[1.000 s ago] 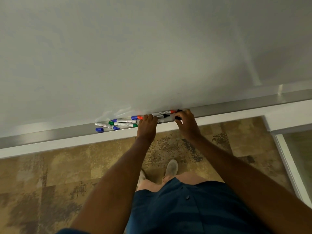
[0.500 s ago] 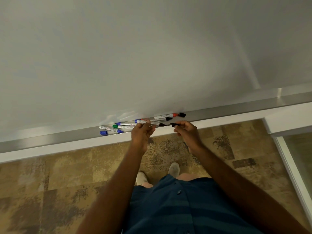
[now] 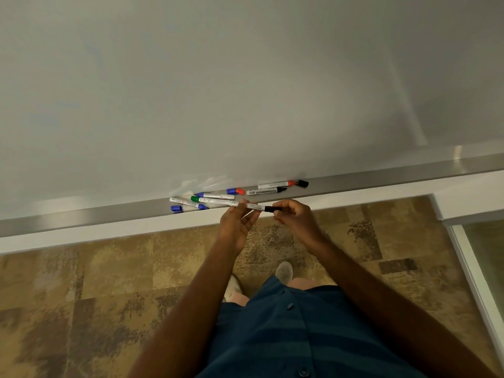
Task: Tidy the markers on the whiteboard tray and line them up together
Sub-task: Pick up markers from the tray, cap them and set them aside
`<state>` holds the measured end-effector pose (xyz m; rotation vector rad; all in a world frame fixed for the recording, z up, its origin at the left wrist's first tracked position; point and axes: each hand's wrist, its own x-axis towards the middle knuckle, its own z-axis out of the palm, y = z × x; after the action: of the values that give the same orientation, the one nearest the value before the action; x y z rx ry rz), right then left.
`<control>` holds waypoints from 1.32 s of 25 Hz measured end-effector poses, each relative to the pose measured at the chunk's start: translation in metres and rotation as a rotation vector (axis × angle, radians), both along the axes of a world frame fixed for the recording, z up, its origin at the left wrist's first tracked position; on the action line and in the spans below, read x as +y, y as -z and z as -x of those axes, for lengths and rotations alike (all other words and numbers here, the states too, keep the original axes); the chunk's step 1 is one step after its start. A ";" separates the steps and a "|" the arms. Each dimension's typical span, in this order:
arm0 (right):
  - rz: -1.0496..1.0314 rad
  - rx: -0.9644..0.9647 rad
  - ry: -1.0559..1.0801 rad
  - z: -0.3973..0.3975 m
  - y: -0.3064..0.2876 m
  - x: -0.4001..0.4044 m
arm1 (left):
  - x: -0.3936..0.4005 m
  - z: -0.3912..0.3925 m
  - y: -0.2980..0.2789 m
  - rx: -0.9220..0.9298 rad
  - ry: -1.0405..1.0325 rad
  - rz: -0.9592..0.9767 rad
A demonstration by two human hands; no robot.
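Pinching black marker (image 3: pixel 252 206) between both hands (image 3: pixel 266 218), tray (image 3: pixel 381 178) behind

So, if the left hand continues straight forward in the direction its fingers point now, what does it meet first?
Probably the green-capped marker on the tray. The left hand, holding a black-tipped marker together with the right hand, points up toward it. Depth is unclear; it might pass above.

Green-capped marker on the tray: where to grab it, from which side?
Pinch the white barrel of the green-capped marker mid-length, coming from above and the tray's front edge. It lies flat along the tray, with another marker close behind it, so fingers fit best across the barrel.
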<state>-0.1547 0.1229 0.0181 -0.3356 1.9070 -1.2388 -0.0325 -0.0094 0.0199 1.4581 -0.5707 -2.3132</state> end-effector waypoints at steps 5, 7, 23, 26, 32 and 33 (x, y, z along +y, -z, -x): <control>-0.023 0.164 -0.046 0.000 -0.008 0.000 | 0.001 0.000 -0.002 0.003 -0.004 -0.018; -0.028 0.145 -0.047 0.003 -0.009 0.001 | 0.001 0.003 -0.003 -0.012 0.008 -0.005; -0.129 0.721 -0.394 0.041 -0.003 0.005 | 0.022 0.040 0.007 0.006 0.172 0.050; -0.258 0.886 -0.305 0.079 0.012 0.019 | 0.013 0.049 0.020 -0.310 0.491 0.573; -0.465 0.939 -0.340 0.129 0.043 0.033 | -0.011 0.060 0.040 -0.693 0.955 1.472; -0.461 0.938 -0.341 0.131 0.046 0.033 | -0.013 0.061 0.043 -0.724 0.993 1.531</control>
<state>-0.2860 0.1556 -0.0277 -1.0695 2.6698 -0.3736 -0.0938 -0.0228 -0.0236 1.0471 -2.8144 -0.7358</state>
